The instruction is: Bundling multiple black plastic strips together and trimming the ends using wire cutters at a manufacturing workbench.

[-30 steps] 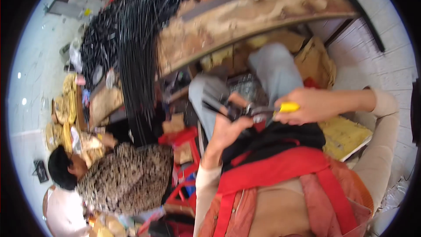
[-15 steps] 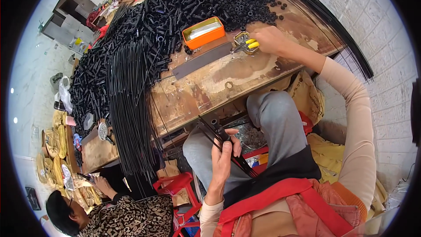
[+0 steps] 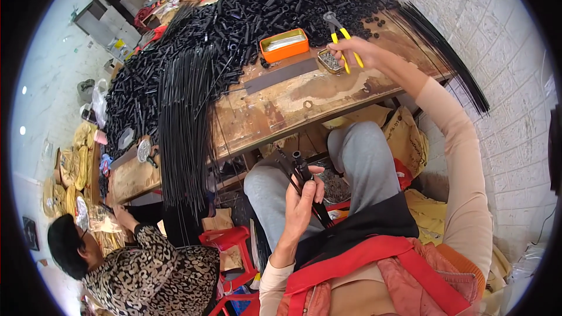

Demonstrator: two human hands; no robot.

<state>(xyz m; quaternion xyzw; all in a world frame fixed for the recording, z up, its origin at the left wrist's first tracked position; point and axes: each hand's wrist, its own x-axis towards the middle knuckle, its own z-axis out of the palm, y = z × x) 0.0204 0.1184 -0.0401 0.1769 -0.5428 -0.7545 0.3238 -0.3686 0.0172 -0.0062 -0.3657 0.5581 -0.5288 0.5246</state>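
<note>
My right hand (image 3: pixel 362 51) is closed around yellow-handled pliers (image 3: pixel 344 34), whose metal jaws point toward the back of the table. Its fingertips hang over a small tin of little metal pieces (image 3: pixel 329 61); whether they pinch one is too small to tell. Above my lap, my left hand (image 3: pixel 303 199) grips a short black tube (image 3: pixel 302 167) together with several thin black rods (image 3: pixel 282 155). The tube's open end faces up and away from me. Part of the bundle is hidden behind my left fingers and palm.
A big heap of black tubular parts (image 3: pixel 234 29) covers the table's back and left. An orange box (image 3: pixel 284 52) and a flat dark strip (image 3: pixel 281 76) lie nearby. Long black rods (image 3: pixel 184 123) overhang the front edge. Another person (image 3: pixel 140 269) sits at left.
The pliers have turned in my right hand: their jaws pointed left over the tin and now point away from me. My fingers have come over the tin. My left hand keeps its hold.
</note>
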